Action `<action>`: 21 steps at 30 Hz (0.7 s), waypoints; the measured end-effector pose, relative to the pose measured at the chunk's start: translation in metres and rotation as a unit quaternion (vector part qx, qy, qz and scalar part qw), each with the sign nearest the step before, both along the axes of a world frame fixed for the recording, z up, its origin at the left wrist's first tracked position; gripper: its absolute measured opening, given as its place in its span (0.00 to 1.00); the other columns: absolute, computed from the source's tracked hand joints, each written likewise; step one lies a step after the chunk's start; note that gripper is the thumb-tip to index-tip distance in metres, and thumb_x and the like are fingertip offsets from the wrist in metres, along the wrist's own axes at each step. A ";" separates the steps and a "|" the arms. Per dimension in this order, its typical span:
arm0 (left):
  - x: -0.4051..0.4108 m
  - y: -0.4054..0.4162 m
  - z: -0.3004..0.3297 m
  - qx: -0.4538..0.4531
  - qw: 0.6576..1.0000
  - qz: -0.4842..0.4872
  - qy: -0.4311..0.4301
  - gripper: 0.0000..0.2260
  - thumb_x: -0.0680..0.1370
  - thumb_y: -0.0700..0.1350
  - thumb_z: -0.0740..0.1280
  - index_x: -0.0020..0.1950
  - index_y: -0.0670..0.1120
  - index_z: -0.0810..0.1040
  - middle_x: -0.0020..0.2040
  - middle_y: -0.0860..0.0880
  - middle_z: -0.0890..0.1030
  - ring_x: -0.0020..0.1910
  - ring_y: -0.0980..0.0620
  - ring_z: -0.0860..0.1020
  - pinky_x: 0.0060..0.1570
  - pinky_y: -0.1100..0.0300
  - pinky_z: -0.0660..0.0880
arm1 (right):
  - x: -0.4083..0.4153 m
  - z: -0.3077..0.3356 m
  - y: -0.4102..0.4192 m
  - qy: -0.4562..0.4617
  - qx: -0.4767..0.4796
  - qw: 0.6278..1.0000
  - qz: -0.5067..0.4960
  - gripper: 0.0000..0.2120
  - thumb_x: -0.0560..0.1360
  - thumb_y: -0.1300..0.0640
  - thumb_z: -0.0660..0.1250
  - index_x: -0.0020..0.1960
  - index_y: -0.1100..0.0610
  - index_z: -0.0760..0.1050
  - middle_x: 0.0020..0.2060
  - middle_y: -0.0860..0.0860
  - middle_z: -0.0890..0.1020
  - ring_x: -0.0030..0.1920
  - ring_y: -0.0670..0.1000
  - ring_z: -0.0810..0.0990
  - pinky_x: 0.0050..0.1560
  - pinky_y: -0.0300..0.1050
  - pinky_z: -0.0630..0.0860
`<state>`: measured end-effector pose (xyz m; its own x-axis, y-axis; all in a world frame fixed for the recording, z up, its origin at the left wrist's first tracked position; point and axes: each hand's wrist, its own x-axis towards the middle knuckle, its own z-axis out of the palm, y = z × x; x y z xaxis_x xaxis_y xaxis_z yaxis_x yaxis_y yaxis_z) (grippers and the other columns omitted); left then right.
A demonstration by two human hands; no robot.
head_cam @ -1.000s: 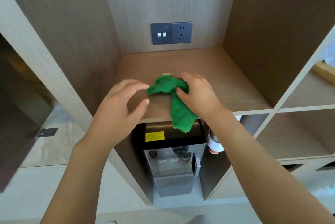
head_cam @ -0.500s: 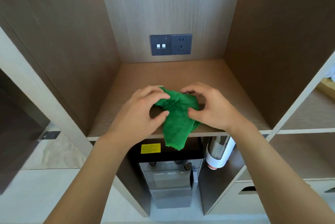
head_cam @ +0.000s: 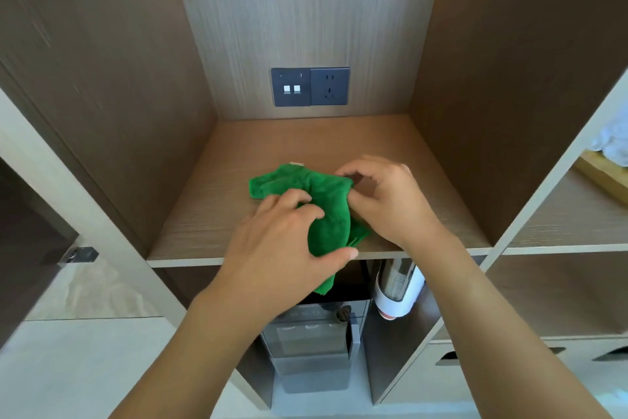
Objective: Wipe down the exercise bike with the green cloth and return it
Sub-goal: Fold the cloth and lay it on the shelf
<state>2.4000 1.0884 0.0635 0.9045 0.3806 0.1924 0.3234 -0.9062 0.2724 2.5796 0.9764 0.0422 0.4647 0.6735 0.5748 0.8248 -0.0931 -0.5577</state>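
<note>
The green cloth (head_cam: 316, 204) lies crumpled on the wooden shelf (head_cam: 390, 147) of an open cabinet niche, with one end hanging over the front edge. My left hand (head_cam: 285, 248) grips the cloth's near part, fingers on top and thumb under the hanging end. My right hand (head_cam: 384, 201) pinches the cloth's right edge between thumb and fingers. No exercise bike is in view.
A dark switch and socket panel (head_cam: 310, 86) sits on the niche's back wall. Below the shelf stand a water dispenser (head_cam: 312, 350) and a cup holder (head_cam: 397, 286). Side shelves open to the right, with white items (head_cam: 611, 143) on one.
The cloth has moved farther onto the shelf, with less hanging over the edge. My left hand came in from the left and took hold of it; the camera moved closer.
</note>
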 end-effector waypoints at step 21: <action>-0.016 0.049 0.010 0.002 0.980 0.066 -0.189 0.13 0.77 0.41 0.69 0.58 0.55 0.77 0.52 0.58 0.81 0.49 0.50 0.79 0.46 0.52 0.76 | -0.019 0.023 -0.019 -0.078 0.037 0.995 -0.043 0.14 0.79 0.69 0.66 0.61 0.57 0.81 0.54 0.46 0.84 0.57 0.46 0.82 0.60 0.38 0.77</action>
<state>2.3845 1.1378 0.0734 0.7117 0.4883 0.5051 0.3145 -0.8643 0.3925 2.5608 0.9573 0.0655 0.4197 0.5884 0.6911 0.8927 -0.1302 -0.4314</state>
